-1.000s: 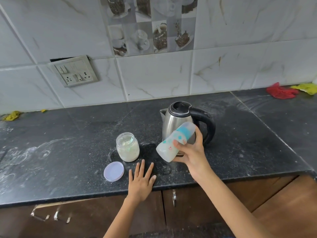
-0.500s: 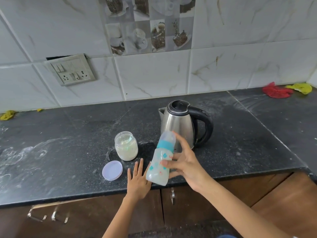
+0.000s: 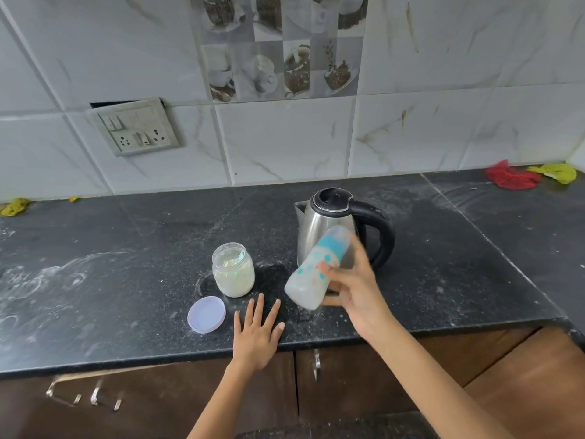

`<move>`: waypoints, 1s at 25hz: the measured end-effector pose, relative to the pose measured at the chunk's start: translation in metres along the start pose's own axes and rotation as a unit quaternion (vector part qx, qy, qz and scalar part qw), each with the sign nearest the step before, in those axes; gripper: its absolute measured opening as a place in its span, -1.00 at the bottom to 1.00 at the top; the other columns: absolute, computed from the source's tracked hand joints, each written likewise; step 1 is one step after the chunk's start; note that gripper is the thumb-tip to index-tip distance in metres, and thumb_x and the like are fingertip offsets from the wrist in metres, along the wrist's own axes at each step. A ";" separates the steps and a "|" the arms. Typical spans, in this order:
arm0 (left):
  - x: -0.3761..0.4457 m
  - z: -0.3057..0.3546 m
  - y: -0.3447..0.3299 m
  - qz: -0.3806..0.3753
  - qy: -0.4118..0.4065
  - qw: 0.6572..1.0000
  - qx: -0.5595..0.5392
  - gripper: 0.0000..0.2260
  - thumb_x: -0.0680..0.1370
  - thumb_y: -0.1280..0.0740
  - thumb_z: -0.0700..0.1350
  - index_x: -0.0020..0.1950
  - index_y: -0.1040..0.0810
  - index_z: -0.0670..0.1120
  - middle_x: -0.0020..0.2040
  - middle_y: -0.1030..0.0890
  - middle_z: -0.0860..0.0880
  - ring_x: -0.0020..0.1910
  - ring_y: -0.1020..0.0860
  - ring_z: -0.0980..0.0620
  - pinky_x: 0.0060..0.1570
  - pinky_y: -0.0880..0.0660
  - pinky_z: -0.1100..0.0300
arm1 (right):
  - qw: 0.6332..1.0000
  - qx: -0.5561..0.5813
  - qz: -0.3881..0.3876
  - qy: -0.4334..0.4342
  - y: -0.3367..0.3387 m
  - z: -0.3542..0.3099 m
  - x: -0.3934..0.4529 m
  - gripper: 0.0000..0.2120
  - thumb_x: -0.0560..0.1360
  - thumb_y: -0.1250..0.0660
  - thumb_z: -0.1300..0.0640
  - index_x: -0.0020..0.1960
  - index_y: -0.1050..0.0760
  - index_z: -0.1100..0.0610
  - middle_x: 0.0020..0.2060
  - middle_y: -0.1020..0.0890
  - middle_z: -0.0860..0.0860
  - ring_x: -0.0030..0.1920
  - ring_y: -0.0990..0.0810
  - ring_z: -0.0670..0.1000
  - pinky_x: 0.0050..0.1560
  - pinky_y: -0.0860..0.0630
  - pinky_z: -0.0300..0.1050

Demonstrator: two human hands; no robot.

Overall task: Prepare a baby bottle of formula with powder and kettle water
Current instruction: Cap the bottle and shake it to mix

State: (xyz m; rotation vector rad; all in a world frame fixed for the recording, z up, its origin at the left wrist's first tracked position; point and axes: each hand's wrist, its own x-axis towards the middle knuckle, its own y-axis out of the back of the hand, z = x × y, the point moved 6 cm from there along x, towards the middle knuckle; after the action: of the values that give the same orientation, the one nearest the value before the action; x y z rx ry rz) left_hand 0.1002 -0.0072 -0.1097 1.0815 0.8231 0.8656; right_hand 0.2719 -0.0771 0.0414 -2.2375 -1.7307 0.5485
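My right hand [image 3: 356, 291] grips a capped baby bottle [image 3: 313, 274] with a teal collar and milky liquid inside. The bottle is tilted, its cap pointing up and right, in front of the steel kettle [image 3: 319, 226], and it looks motion-blurred. My left hand [image 3: 258, 332] lies flat on the black counter [image 3: 126, 280] near the front edge, fingers spread, holding nothing. An open glass jar of pale powder [image 3: 233, 270] stands left of the bottle. Its lilac lid [image 3: 206, 314] lies flat on the counter just left of my left hand.
A switch and socket plate [image 3: 134, 127] is on the tiled wall. Red cloth [image 3: 511, 178] and yellow cloth [image 3: 555, 172] lie at the far right back of the counter, and a yellow scrap [image 3: 14, 206] at the far left. Wooden cabinet doors with handles run below the counter.
The bottle swung from tilted up-right to nearly upright and lower, then back to tilted up-right in front of the kettle. My left hand stayed flat on the counter.
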 end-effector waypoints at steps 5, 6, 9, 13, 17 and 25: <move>-0.001 -0.001 0.000 -0.002 0.002 1.000 0.009 -0.05 0.14 0.66 0.42 0.48 0.27 0.11 0.39 0.38 0.06 0.51 0.26 0.00 0.43 0.30 -0.11 | 1.000 -0.006 -0.004 0.003 -0.003 0.007 0.001 -0.20 0.29 -0.49 0.30 0.40 -0.30 -0.19 0.15 -0.61 0.10 0.03 -0.69 0.18 -0.13 -0.63 0.25; -0.001 -0.001 0.003 0.001 0.001 1.000 0.007 -0.02 0.11 0.69 0.41 0.49 0.23 0.16 0.41 0.37 0.07 0.51 0.27 0.01 0.42 0.31 -0.11 | 0.999 0.032 0.025 0.011 0.001 0.001 0.005 -0.23 0.33 -0.46 0.30 0.40 -0.29 -0.18 0.16 -0.60 0.09 0.03 -0.69 0.19 -0.13 -0.63 0.26; 0.001 -0.001 -0.002 -0.001 -0.002 1.000 0.028 -0.14 0.29 0.53 0.41 0.52 0.17 0.09 0.50 0.24 0.01 0.53 0.15 -0.07 0.44 0.20 -0.16 | 0.999 -0.030 -0.024 -0.016 -0.011 0.013 -0.007 -0.19 0.27 -0.50 0.28 0.38 -0.30 -0.21 0.04 -0.69 0.06 0.03 -0.69 0.16 -0.14 -0.64 0.25; -0.001 0.001 0.004 0.015 -0.001 0.999 0.031 -0.13 0.25 0.55 0.43 0.50 0.23 0.10 0.43 0.30 0.05 0.50 0.23 0.02 0.44 0.21 -0.15 | 1.000 -0.005 0.004 0.009 -0.006 0.013 -0.002 -0.23 0.30 -0.49 0.29 0.37 -0.32 -0.21 0.14 -0.63 0.09 0.05 -0.68 0.18 -0.15 -0.64 0.22; -0.004 0.002 0.007 -0.015 -0.002 0.999 0.038 -0.20 0.35 0.34 0.40 0.51 0.16 0.04 0.48 0.13 -0.01 0.52 0.01 -0.01 0.44 0.13 -0.13 | 0.998 -0.049 -0.016 -0.024 -0.015 0.026 -0.008 -0.19 0.33 -0.50 0.34 0.39 -0.28 -0.22 0.10 -0.66 0.11 0.04 -0.69 0.17 -0.13 -0.63 0.26; 0.000 0.000 0.000 0.003 -0.004 1.000 0.026 -0.18 0.25 0.53 0.36 0.48 0.27 0.12 0.39 0.38 0.05 0.51 0.27 -0.03 0.43 0.29 -0.11 | 0.999 -0.049 0.005 -0.018 -0.012 0.024 -0.003 -0.21 0.34 -0.49 0.32 0.40 -0.28 -0.21 0.08 -0.65 0.04 0.04 -0.69 0.13 -0.12 -0.64 0.23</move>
State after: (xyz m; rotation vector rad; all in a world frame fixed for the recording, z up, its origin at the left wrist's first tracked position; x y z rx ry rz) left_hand 0.0999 -0.0069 -0.1100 1.1329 0.8385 0.8490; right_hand 0.2502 -0.0778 0.0259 -2.3167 -1.8022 0.5208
